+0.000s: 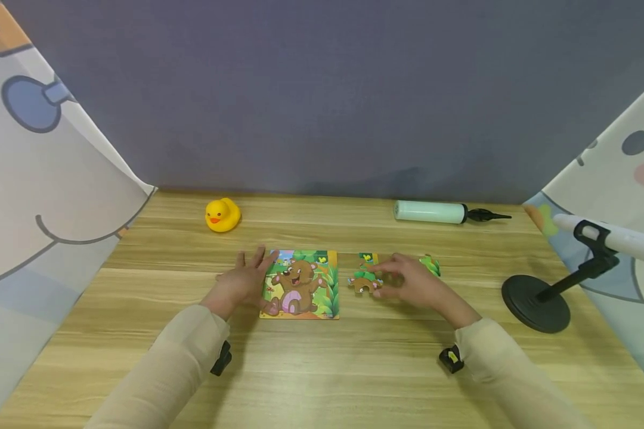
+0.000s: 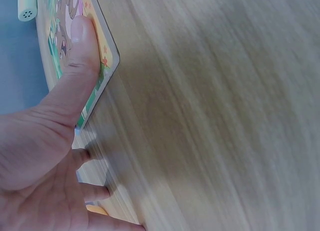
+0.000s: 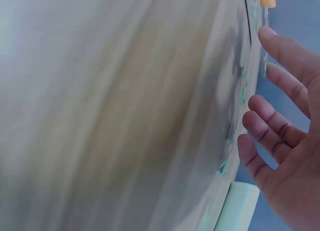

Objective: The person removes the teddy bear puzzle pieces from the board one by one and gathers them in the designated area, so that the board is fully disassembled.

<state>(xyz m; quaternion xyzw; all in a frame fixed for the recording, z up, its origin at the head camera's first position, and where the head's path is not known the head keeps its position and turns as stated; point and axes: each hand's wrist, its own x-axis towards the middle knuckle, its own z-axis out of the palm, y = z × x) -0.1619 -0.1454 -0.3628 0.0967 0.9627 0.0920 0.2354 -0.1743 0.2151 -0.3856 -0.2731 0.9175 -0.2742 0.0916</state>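
Note:
A square bear puzzle (image 1: 327, 292) lies on the table, with my left hand (image 1: 240, 285) at its left side. In the left wrist view the left thumb (image 2: 82, 51) rests on the puzzle's face near a corner, and the other fingers spread onto the wood. To the right, my right hand (image 1: 412, 283) pinches a brown and green puzzle piece (image 1: 366, 282) between thumb and index finger. That piece shows edge-on in the right wrist view, the remaining fingers loosely bent. Just behind it lies a small green piece (image 1: 368, 258); a leafy green piece (image 1: 430, 264) shows beyond the right hand.
A yellow rubber duck (image 1: 223, 215) sits at the back left of the wooden table (image 1: 311, 375). A pale green hand pump (image 1: 430, 211) with a black nozzle lies at the back right. At the right stands a black round-based stand (image 1: 536, 302) with a white tube.

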